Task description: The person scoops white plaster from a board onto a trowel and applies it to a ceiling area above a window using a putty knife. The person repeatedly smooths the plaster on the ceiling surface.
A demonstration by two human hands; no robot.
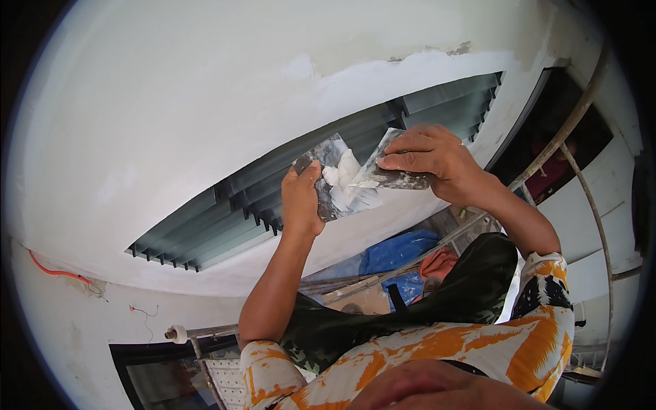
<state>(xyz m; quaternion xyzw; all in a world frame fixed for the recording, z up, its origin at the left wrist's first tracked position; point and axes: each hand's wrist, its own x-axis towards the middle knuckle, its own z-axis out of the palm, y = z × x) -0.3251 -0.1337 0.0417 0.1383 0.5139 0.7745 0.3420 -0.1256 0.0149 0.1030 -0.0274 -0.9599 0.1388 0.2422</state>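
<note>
My left hand [299, 199] is closed around the edge of a flat, smeared metal putty scraper [326, 205]. A lump of white putty [347, 167] sits on that blade. In my right hand [441, 160] is a second putty scraper [403, 180], with the fingers laid across its face and the thumb side partly hidden. Its left corner meets the putty, close above the first blade. Both tools are held in front of a louvred window [232, 222], at about the middle of the view.
Around the window is a white wall [164, 123] with patchy putty along the upper edge. A metal scaffold rail [574, 123] curves on the right. Below lie a blue tarp [400, 251] and an orange cloth [437, 263]. An orange-red conduit [58, 273] sticks out at the far left.
</note>
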